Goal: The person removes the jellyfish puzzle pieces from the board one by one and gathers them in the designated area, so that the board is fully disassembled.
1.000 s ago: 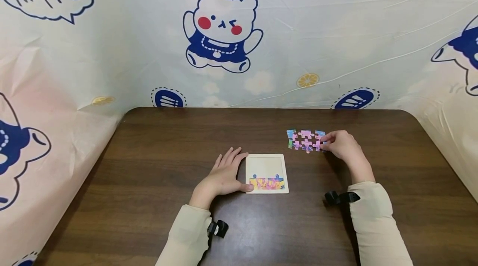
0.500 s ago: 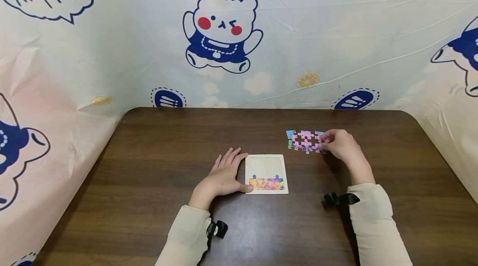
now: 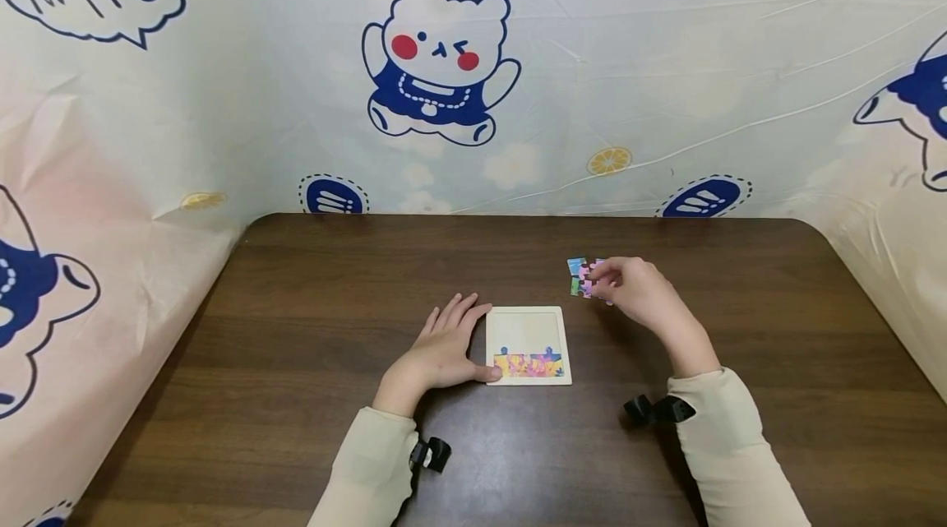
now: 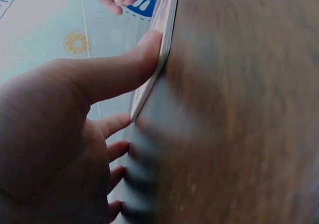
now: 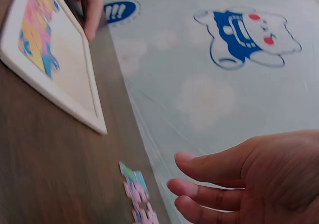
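Pieces of a pink, blue and green cardboard-like jigsaw (image 3: 576,266) lie flat in a loose cluster on the dark brown wood-grain bench (image 3: 311,288), beyond and to the right of a square off-white tray with a raised rim (image 3: 525,328). The right hand (image 3: 640,290) is over the cluster and hides part of it; its thumb and fingers are gently bent and apart, with nothing visible between them, and whether a fingertip touches a piece I cannot tell. The left hand (image 3: 444,353) lies spread at the tray's left side, grasping nothing: its thumb rests on the near left corner and its index fingertip touches near the far left corner, the other fingers extending past it. Inside the tray, interlocked yellow, pink and blue puzzle pieces (image 3: 528,366) fill the near strip, two blue knobs jutting from their far edge. Cream sleeves (image 3: 373,461) cover both forearms, each wrist wearing a black strapped device (image 3: 432,454).
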Motion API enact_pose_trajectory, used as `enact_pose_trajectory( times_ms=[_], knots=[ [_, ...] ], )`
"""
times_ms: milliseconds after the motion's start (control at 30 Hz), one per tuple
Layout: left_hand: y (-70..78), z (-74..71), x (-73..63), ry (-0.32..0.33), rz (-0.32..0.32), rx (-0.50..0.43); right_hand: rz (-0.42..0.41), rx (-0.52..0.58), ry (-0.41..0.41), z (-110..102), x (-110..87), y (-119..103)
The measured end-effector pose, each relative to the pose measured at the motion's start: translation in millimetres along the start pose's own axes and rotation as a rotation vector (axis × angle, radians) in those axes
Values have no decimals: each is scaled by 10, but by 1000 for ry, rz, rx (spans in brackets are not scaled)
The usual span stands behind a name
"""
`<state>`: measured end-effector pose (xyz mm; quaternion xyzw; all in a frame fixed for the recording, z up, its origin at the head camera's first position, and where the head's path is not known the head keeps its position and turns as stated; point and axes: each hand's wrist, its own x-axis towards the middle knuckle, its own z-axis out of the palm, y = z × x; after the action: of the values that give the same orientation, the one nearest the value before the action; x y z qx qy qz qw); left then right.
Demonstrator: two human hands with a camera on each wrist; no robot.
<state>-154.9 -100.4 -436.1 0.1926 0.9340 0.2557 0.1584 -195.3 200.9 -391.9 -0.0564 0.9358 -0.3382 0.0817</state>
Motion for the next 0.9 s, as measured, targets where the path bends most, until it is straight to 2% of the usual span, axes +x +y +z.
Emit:
enact_pose_trajectory(
  times_ms=[233, 600, 900],
  knots=[
    [43, -55, -43, -29, -2, 27, -85, -39, -22, 180, -11, -179],
    [41, -58, -19, -40, -25, 76, -128, -68, -102, 476, -72, -403],
    [36, -66, -28, -36, -14, 81, -186, -94, -143, 647, -130, -524]
  ],
)
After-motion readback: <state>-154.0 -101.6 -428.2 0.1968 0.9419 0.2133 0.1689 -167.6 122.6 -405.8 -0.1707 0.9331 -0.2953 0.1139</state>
